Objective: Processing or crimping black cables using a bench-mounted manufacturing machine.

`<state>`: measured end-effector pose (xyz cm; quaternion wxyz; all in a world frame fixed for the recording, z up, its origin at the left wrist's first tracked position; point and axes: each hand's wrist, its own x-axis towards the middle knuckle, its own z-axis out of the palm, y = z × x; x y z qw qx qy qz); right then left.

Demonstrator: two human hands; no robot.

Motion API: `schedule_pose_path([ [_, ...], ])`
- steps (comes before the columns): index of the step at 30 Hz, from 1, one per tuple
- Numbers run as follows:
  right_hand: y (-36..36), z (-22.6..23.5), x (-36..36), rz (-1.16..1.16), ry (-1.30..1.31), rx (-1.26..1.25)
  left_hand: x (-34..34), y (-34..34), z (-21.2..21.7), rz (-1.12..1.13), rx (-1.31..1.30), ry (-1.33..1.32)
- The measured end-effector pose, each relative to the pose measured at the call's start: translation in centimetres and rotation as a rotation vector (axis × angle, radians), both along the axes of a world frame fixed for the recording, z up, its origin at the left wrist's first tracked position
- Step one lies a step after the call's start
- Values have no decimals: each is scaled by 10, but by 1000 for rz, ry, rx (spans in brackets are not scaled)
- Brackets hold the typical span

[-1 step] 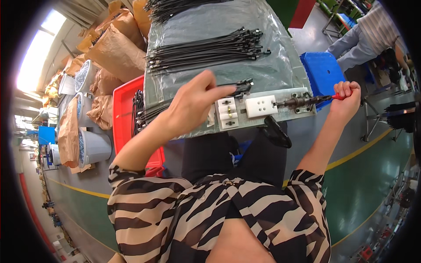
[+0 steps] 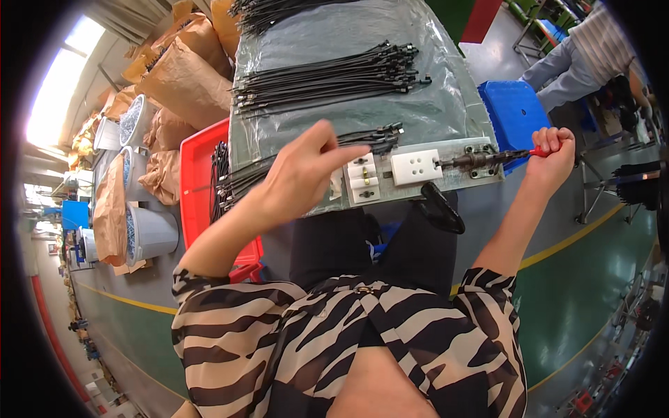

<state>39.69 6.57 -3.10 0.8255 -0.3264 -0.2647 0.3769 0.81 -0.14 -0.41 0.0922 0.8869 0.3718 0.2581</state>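
My left hand (image 2: pixel 300 171) hovers over the near bundle of black cables (image 2: pixel 244 180), one finger stretched right and the others bent. Nothing shows in it; its underside is hidden. Just beyond that fingertip is a white slotted block (image 2: pixel 362 182) with a small brass-coloured piece in its middle. To its right, a white block with several holes (image 2: pixel 416 168) sits on the same metal plate (image 2: pixel 460 182). My right hand (image 2: pixel 552 155) is wrapped round the red handle (image 2: pixel 535 151) of a toggle clamp (image 2: pixel 481 160), stretched out to the right. A black lever grip (image 2: pixel 442 210) hangs at the table's near edge.
More black cables (image 2: pixel 334 78) lie across the plastic-covered table (image 2: pixel 439 104). Left of it stand a red crate (image 2: pixel 194 174), brown paper bags (image 2: pixel 185 76) and pale buckets (image 2: pixel 157 233). A blue stool (image 2: pixel 512 111) is at right; beyond it, another person (image 2: pixel 592 52).
My left hand has shifted slightly left and down, off the white slotted block. My right hand keeps its hold on the red handle, almost unmoved.
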Motion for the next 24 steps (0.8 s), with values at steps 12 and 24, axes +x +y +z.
schedule_pose_path([
  [12, -7, -16, -14, -13, 10, 1, -14, -39, -25, 10, -153, 180],
  [24, -47, -32, -97, -352, -1212, 88, -8, -48, -24, 22, -159, 214],
])
